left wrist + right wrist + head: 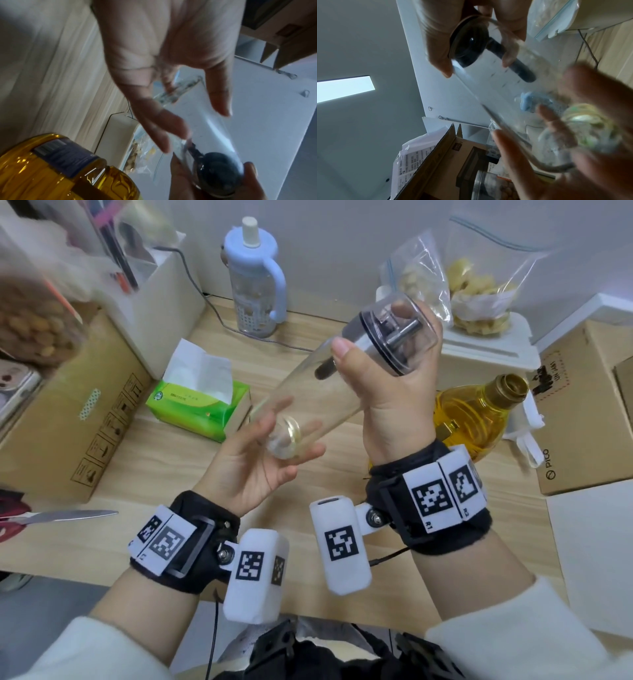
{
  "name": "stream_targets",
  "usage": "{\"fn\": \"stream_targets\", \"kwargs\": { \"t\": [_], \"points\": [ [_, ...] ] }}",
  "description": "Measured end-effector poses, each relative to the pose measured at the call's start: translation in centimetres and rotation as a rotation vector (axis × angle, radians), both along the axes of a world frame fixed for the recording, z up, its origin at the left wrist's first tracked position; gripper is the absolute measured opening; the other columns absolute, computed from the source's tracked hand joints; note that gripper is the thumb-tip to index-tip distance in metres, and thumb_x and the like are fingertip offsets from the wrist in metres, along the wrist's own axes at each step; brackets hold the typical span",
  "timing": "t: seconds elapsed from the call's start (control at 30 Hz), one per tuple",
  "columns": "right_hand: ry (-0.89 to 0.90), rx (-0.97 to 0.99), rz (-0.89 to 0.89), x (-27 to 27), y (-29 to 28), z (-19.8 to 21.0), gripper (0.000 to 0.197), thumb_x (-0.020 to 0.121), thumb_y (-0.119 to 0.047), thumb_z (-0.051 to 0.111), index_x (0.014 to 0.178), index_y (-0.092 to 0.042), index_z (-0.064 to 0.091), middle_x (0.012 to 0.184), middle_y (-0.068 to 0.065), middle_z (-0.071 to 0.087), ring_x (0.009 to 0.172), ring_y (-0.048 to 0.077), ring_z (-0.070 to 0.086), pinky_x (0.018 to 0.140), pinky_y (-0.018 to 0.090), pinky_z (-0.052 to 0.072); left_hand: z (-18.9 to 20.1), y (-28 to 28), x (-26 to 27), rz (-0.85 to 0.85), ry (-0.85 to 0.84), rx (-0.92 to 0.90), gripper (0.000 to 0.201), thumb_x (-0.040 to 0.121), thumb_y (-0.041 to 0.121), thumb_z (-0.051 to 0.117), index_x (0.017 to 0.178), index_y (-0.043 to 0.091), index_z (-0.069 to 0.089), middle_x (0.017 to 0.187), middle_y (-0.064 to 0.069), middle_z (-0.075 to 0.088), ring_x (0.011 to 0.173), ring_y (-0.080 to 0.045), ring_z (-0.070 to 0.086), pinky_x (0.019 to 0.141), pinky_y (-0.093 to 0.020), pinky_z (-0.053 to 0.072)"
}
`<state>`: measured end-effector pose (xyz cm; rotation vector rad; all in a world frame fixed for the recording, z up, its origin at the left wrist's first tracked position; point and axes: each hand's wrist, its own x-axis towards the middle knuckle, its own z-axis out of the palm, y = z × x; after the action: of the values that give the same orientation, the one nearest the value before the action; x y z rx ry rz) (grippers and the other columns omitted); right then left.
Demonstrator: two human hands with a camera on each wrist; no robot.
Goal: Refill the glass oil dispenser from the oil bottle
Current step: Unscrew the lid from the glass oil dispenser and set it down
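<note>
oil bottle (472,419) right of tissue pack (202,409) — both on table (154,474)

A light wood-grain table (164,460) carried a crowd of kitchen and packing odds and ends.

A green tissue pack (198,402) lay near the middle, with a pale blue handled bottle (255,278) standing at the back by the wall and a dark cable (219,316) trailing past it. The oil bottle (472,412) of yellow oil stood uncapped to the right, in front of a white box (486,350) bearing clear snack bags (479,289). Cardboard boxes sat at the left (68,419) and right (582,412) edges. Scissors (61,517) lay at the near left.
</note>
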<state>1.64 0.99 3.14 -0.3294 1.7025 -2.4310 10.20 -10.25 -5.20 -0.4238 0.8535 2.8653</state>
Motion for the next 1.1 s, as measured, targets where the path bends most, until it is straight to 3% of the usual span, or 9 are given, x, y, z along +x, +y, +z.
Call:
{"fn": "stream_targets", "kwargs": {
  "t": [0.1,0.2,0.3,0.4,0.47,0.57,0.7,0.9,1.1],
  "points": [
    [-0.002,0.011,-0.013,0.2,0.0,-0.1,0.06,0.051,-0.011,0.079,0.1,-0.024,0.047,0.101,0.007,0.056,0.095,0.026,0.057,0.092,0.061,0.046,0.1,-0.2,0.0,-0.032,-0.033,-0.079,0.078,0.041,0.05,0.087,0.108,0.019,0.061,0.114,-0.019,0.065,0.103,-0.035,0.065,0.059,-0.033,0.059],
    [-0.003,0.051,-0.055,0.5,0.2,-0.4,0.061,0.05,-0.015,0.08,0.1,-0.027,0.047,0.108,0.012,0.054,0.098,0.025,0.056,0.093,0.058,0.047,0.2,0.0,-0.1,0.132,0.078,-0.36,0.085,0.037,0.035,0.091,0.112,0.034,0.051,0.124,-0.004,0.054,0.117,-0.026,0.057,0.077,-0.049,0.055],
    [-0.046,0.078,-0.034,0.4,0.4,-0.6,0.061,0.053,-0.017,0.081,0.103,-0.026,0.047,0.106,0.007,0.055,0.094,0.02,0.059,0.083,0.047,0.055,0.5,0.1,-0.3,0.154,0.108,-0.651,0.078,0.034,0.02,0.089,0.101,0.04,0.053,0.11,0.0,0.062,0.096,-0.022,0.065,0.067,-0.042,0.057],
    [-0.099,0.144,0.082,-0.5,1.0,-0.3,0.056,0.058,-0.027,0.079,0.105,-0.021,0.05,0.106,0.009,0.056,0.102,0.029,0.062,0.076,0.041,0.056,0.6,-0.7,-0.2,-0.011,0.092,-0.504,0.078,0.037,0.036,0.086,0.107,0.031,0.052,0.093,-0.007,0.07,0.073,-0.03,0.068,0.061,-0.039,0.058],
    [-0.04,0.268,0.187,-1.3,1.7,0.3,0.046,0.06,-0.028,0.078,0.098,-0.019,0.054,0.093,0.0,0.06,0.09,0.015,0.065,0.075,0.026,0.053,0.5,-1.4,0.1,-0.19,0.131,-0.463,0.082,0.039,0.054,0.083,0.11,0.023,0.055,0.088,-0.011,0.071,0.076,-0.033,0.067,0.073,-0.039,0.054],
    [-0.004,0.497,0.334,-2.2,3.0,1.0,0.06,0.059,-0.022,0.079,0.112,-0.027,0.052,0.093,-0.004,0.062,0.069,-0.007,0.058,0.055,0.005,0.042,0.3,-2.0,0.5,-0.377,0.17,-0.529,0.079,0.046,0.046,0.085,0.114,0.019,0.057,0.091,-0.013,0.07,0.081,-0.026,0.066,0.073,-0.032,0.052],
    [0.004,0.632,0.505,-2.0,3.5,2.1,0.066,0.071,-0.005,0.074,0.127,-0.028,0.047,0.099,-0.002,0.06,0.08,0.003,0.059,0.063,0.013,0.048,0.2,-0.8,0.3,-0.399,0.153,-0.688,0.068,0.055,0.021,0.072,0.119,0.018,0.049,0.094,-0.012,0.062,0.089,-0.024,0.058,0.079,-0.03,0.046],
    [0.346,1.214,0.242,-0.9,2.2,2.2,0.07,0.064,-0.067,0.065,0.124,-0.035,0.049,0.111,-0.004,0.065,0.103,0.016,0.06,0.09,0.037,0.049,-0.5,-0.5,0.2,-0.297,0.133,-0.738,0.07,0.049,0.024,0.07,0.116,0.018,0.048,0.091,-0.007,0.055,0.09,-0.024,0.051,0.075,-0.021,0.045],
    [0.222,0.958,0.55,-1.1,2.1,2.4,0.036,0.071,-0.005,0.069,0.102,-0.018,0.056,0.094,0.004,0.06,0.073,0.022,0.062,0.073,0.04,0.054,-1.8,-0.8,0.4,-0.35,0.137,-0.842,0.065,0.042,0.034,0.083,0.102,0.037,0.057,0.093,0.0,0.062,0.09,-0.014,0.059,0.081,-0.024,0.048]
  ]
}}
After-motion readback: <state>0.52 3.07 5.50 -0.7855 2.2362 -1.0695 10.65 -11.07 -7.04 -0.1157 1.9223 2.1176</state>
